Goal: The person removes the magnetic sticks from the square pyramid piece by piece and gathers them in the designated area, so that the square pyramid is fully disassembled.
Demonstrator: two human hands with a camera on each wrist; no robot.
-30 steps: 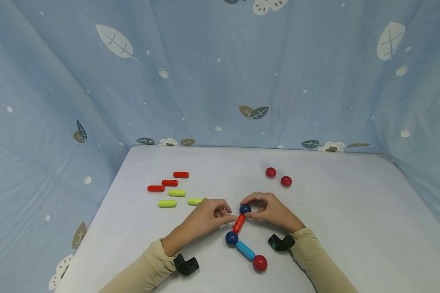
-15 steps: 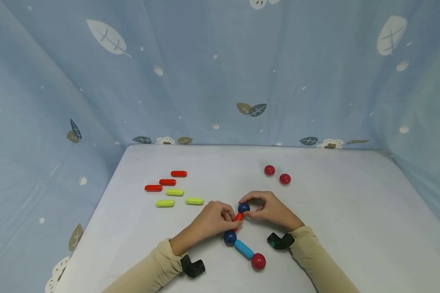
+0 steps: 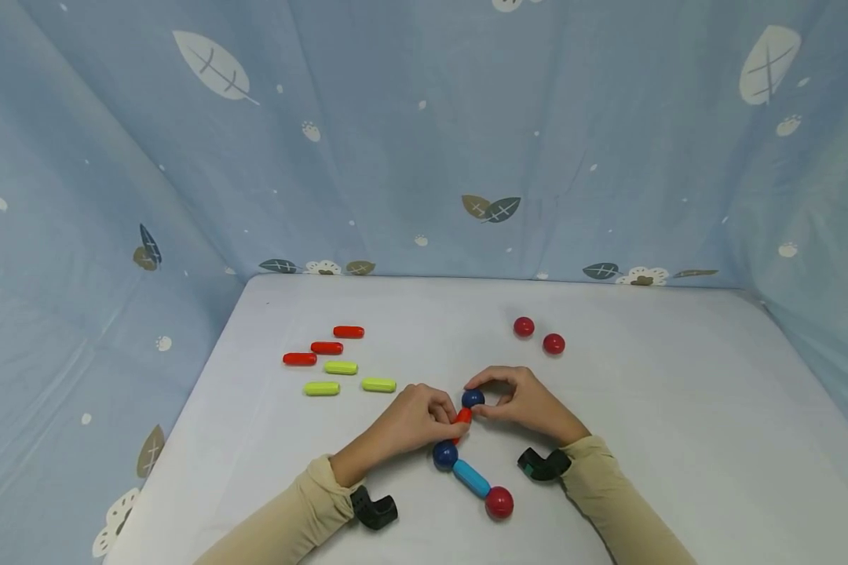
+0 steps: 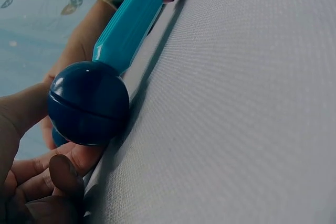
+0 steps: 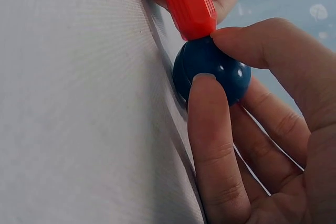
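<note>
My left hand pinches a short red rod between thumb and fingers. My right hand grips a dark blue ball at the rod's far end, thumb and fingertips on its sides. In the right wrist view the rod's end meets this ball. At the rod's near end sits a second dark blue ball, close below my left thumb. From that ball a light blue rod runs to a red ball, forming one bent chain on the white table.
Several loose rods lie back left: red rods and yellow-green rods. Two red balls rest at the back right. A blue patterned curtain hangs behind the white table. Each wrist wears a black camera mount.
My left hand has moved slightly right and its thumb and fingers have closed on the red rod. My right hand stays on the blue ball. The head view has shifted a little.
</note>
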